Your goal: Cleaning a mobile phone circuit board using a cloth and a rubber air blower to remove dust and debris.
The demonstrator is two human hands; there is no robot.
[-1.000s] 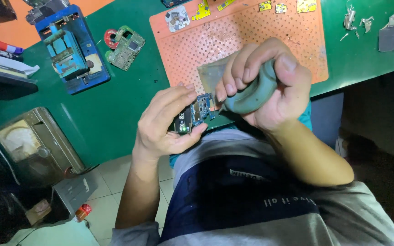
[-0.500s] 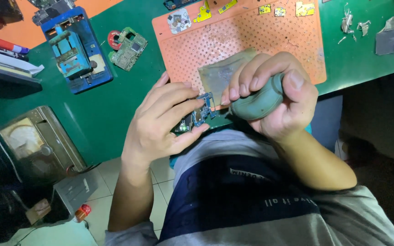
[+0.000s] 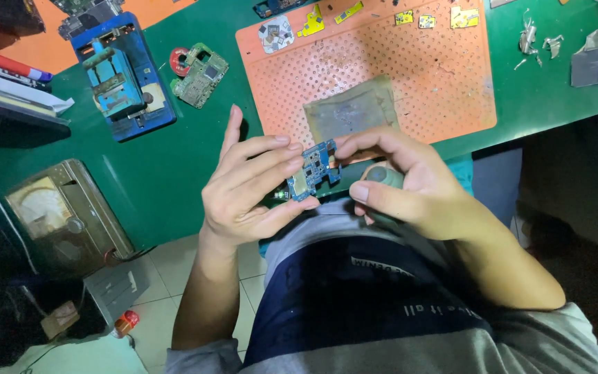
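Pinching a small blue circuit board (image 3: 315, 170) between thumb and fingertips, the left hand (image 3: 247, 190) held it over the lap, just short of the green table (image 3: 167, 173) edge, its long axis running up and slightly right. The right hand (image 3: 410, 187) touched its right edge, fingers wrapped around one grey-green tool handle (image 3: 384, 177). Beyond lay one orange perforated mat (image 3: 410, 62), one green board (image 3: 201, 75) and one blue holding jig (image 3: 120, 77).

Green worktop (image 3: 174, 173), pale tiled floor (image 3: 174, 270)
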